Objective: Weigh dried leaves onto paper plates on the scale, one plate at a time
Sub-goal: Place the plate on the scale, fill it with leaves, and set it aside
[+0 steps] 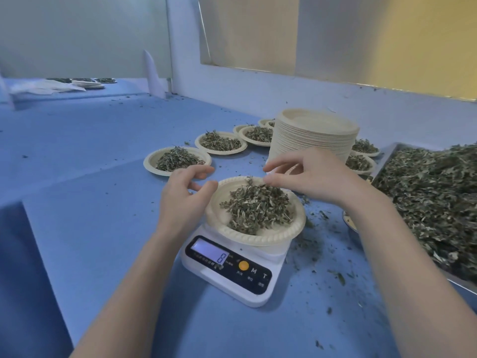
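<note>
The left hand's fingers (204, 174) are loosely curled and spread, holding nothing, poised just beside the left rim of the cream, scallop-edged paper plate (260, 239) that sits on the white digital kitchen scale (232, 277); whether a fingertip actually touches the rim I cannot tell. The right hand's fingers (273, 167) hover over the plate's far edge, thumb and forefinger close together as if pinching, though no leaf between them can be made out. Both the left hand (180, 200) and the right hand (315, 177) bracket the plate, which carries a heap of dried grey-green leaves (258, 205). The scale's lit display shows what looks like a single 8 (the digits are blurred, so the reading is uncertain). By my judgement this plate is at or near its final trim and is about to be lifted off. Several filled paper plates (178, 158) already stand in a row on the blue table (103, 177) behind, with more partly hidden behind the tall stack of empty paper plates (315, 135), so a good share is done. Plenty remains: the stack is high, and the metal tray of loose dried leaves (433, 197) on the right, cut off by the frame, is still piled up. A small container by the right forearm is mostly hidden.
</note>
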The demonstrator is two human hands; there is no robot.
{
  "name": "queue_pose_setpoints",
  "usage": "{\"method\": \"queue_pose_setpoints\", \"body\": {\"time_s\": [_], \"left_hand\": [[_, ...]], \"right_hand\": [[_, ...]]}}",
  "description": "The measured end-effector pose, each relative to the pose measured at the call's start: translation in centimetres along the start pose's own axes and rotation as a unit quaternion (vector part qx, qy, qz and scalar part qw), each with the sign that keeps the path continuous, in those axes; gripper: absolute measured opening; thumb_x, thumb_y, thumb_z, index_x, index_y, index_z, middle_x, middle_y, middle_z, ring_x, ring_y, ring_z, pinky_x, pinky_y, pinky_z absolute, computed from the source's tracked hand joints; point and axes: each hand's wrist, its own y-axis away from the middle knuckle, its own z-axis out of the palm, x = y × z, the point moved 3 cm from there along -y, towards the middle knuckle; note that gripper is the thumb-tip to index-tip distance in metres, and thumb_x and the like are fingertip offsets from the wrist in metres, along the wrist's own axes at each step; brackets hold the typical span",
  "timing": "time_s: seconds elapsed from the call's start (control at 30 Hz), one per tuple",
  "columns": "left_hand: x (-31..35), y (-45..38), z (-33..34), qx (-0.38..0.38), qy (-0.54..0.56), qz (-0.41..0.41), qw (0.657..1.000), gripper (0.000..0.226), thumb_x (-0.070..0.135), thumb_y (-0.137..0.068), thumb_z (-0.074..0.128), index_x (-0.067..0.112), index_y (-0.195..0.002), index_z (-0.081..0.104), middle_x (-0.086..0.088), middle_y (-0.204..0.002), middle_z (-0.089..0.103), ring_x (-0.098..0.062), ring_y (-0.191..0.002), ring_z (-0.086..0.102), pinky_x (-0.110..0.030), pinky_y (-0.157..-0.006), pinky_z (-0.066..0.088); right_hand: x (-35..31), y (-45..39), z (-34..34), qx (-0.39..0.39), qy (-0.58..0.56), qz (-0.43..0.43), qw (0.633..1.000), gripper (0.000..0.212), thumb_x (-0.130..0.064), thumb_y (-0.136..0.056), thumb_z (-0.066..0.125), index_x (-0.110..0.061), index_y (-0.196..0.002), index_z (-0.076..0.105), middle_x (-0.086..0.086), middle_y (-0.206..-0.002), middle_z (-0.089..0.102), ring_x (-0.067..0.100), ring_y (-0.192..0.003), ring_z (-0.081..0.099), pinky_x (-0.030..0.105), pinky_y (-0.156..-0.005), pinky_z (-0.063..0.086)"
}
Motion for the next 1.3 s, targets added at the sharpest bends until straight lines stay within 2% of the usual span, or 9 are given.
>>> {"method": "queue_pose_setpoints", "body": {"time_s": [0.1,0.23,0.47,0.6,0.8,0.97,1.1,1.17,1.3], "left_hand": [[0.1,0.1,0.1,-0.005,-0.010,0.003,1.000,0.021,0.026,-0.082,0.063,0.029,-0.103,0.067,0.009,-0.101,0.056,0.011,-0.073,0.050,-0.004,-0.068,0.037],[0.0,0.2,0.1,-0.004,-0.026,0.010,1.000,0.022,0.018,-0.085,0.062,0.027,-0.105,0.067,0.007,-0.103,0.056,0.013,-0.072,0.049,0.001,-0.067,0.036],[0.1,0.2,0.1,-0.005,-0.025,0.011,1.000,0.022,0.019,-0.086,0.061,0.027,-0.106,0.066,0.006,-0.105,0.056,0.012,-0.072,0.050,-0.009,-0.072,0.038],[0.0,0.1,0.1,-0.004,-0.027,0.011,1.000,0.023,0.019,-0.086,0.061,0.028,-0.106,0.066,0.008,-0.104,0.055,0.013,-0.072,0.049,-0.006,-0.069,0.037],[-0.1,0.1,0.1,0.001,-0.031,0.012,0.999,0.023,0.018,-0.086,0.062,0.029,-0.105,0.066,0.011,-0.101,0.054,0.013,-0.072,0.049,-0.008,-0.070,0.036],[0.1,0.3,0.2,-0.004,-0.021,0.015,1.000,0.023,0.029,-0.080,0.062,0.030,-0.103,0.066,0.014,-0.097,0.054,0.011,-0.073,0.050,-0.013,-0.073,0.039],[0.0,0.3,0.3,-0.002,-0.030,0.015,0.999,0.022,0.018,-0.085,0.062,0.029,-0.103,0.066,0.010,-0.100,0.055,0.002,-0.078,0.051,-0.014,-0.074,0.040],[0.0,0.4,0.3,-0.005,-0.031,0.015,0.999,0.022,0.018,-0.085,0.062,0.029,-0.103,0.066,0.010,-0.101,0.055,0.000,-0.080,0.051,-0.015,-0.074,0.040],[0.0,0.4,0.3,-0.007,-0.035,0.018,0.999,0.022,0.018,-0.085,0.062,0.029,-0.103,0.066,0.008,-0.102,0.056,-0.003,-0.082,0.051,-0.016,-0.074,0.040]], "right_hand": [[-0.4,0.0,1.8,-0.086,0.079,0.016,0.993,0.045,-0.070,-0.073,0.058,-0.051,-0.114,0.060,-0.017,-0.109,0.062,0.000,-0.094,0.056,0.017,-0.070,0.037],[-0.7,-0.8,3.3,-0.058,0.144,-0.005,0.988,0.041,-0.051,-0.084,0.063,-0.036,-0.121,0.062,-0.003,-0.117,0.064,0.015,-0.106,0.056,0.023,-0.079,0.037],[-0.8,-0.8,0.8,0.137,-0.033,-0.036,0.989,0.024,-0.029,-0.085,0.069,-0.023,-0.109,0.071,-0.012,-0.075,0.065,-0.004,-0.047,0.054,0.003,-0.055,0.037],[-0.2,-0.7,0.2,0.179,-0.114,-0.008,0.977,0.025,-0.025,-0.085,0.070,-0.020,-0.110,0.070,-0.018,-0.068,0.062,-0.006,-0.044,0.057,0.003,-0.056,0.041],[0.6,-0.7,-0.4,0.180,-0.192,0.018,0.965,0.018,-0.027,-0.084,0.071,-0.027,-0.101,0.067,-0.012,-0.074,0.065,0.001,-0.050,0.062,0.025,-0.079,0.050],[0.8,-0.8,-0.1,0.164,-0.196,0.025,0.967,0.022,-0.027,-0.082,0.073,-0.025,-0.104,0.067,-0.017,-0.075,0.064,0.001,-0.050,0.063,0.021,-0.075,0.050],[0.7,-0.9,0.2,0.140,-0.180,0.035,0.973,0.040,-0.026,-0.082,0.073,-0.013,-0.118,0.065,-0.017,-0.080,0.063,0.003,-0.050,0.064,0.012,-0.064,0.050],[0.5,-0.8,0.4,0.130,-0.176,0.034,0.975,0.040,-0.025,-0.082,0.073,-0.013,-0.119,0.065,-0.017,-0.080,0.062,0.001,-0.047,0.063,0.005,-0.054,0.044],[0.1,-0.7,0.4,0.108,-0.158,0.029,0.981,0.038,-0.026,-0.082,0.073,-0.013,-0.118,0.065,-0.016,-0.079,0.062,-0.001,-0.046,0.062,0.002,-0.051,0.039]]}}
